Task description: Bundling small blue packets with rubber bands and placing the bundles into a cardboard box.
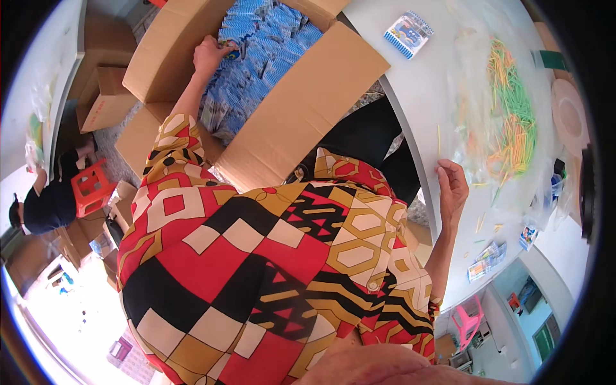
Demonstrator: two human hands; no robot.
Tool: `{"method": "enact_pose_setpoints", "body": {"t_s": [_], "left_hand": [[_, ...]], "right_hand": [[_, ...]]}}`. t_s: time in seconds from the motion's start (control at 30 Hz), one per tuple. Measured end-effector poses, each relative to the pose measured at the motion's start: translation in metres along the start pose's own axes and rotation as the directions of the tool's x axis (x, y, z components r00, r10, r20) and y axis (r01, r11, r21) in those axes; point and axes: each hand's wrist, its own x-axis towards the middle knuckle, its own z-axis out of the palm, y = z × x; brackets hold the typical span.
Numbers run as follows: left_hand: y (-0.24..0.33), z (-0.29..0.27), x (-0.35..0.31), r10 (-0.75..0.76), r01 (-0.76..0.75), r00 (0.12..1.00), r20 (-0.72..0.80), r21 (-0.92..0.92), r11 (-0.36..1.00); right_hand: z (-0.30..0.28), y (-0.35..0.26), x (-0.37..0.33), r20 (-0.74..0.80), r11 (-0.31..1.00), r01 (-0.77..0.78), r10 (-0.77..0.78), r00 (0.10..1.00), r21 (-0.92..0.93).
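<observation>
My left hand [210, 56] reaches into an open cardboard box [308, 102] at the upper left. Its fingers are closed on a small spiral pad, mostly hidden, with a blue, green and yellow patch showing. Rows of blue-edged spiral pads [263, 58] in clear wrap fill the box. Over the edge of the white table [423, 96], my right hand [453, 186] has thumb and forefinger pinched together at the lower end of a thin yellow stick [439, 140]. Beyond it lies a pile of green, yellow and orange sticks [513, 115] on clear plastic.
A spiral pad [409, 35] lies at the table's far end. Small packets [487, 260] rest toward the near right. A round beige disc [570, 115] stands at the right edge. At left, a person in dark clothes [48, 202] is beside a red stool [91, 187] and cartons [106, 99].
</observation>
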Motion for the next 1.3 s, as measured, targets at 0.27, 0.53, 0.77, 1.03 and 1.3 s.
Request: {"method": "enact_pose_setpoints", "body": {"t_s": [0.27, 0.53, 0.77, 1.03, 1.3], "left_hand": [[-0.022, 0.038, 0.017, -0.109, 0.207, 0.969, 0.221, -0.487, 0.849], [0.009, 0.047, -0.015, -0.219, 0.246, 0.969, 0.118, -0.331, 0.911], [0.018, 0.062, -0.006, -0.181, 0.179, 0.983, 0.011, -0.209, 0.961], [0.017, 0.049, 0.014, -0.154, 0.157, 0.988, 0.034, -0.188, 0.97], [0.067, 0.046, -0.001, 0.141, -0.094, 0.977, 0.16, -0.268, 0.959]], "right_hand": [[-0.009, 0.004, -0.004, -0.004, 0.999, -0.017, 0.017, 1.0, 0.032], [-0.033, 0.016, -0.024, -0.089, 0.996, -0.045, 0.052, 0.995, 0.073], [-0.03, 0.025, -0.034, -0.152, 0.99, -0.047, 0.068, 0.986, 0.134], [-0.025, 0.02, -0.029, -0.144, 0.993, -0.043, 0.059, 0.988, 0.109], [-0.078, 0.038, -0.043, -0.242, 0.997, -0.068, 0.077, 0.967, 0.046]]}}
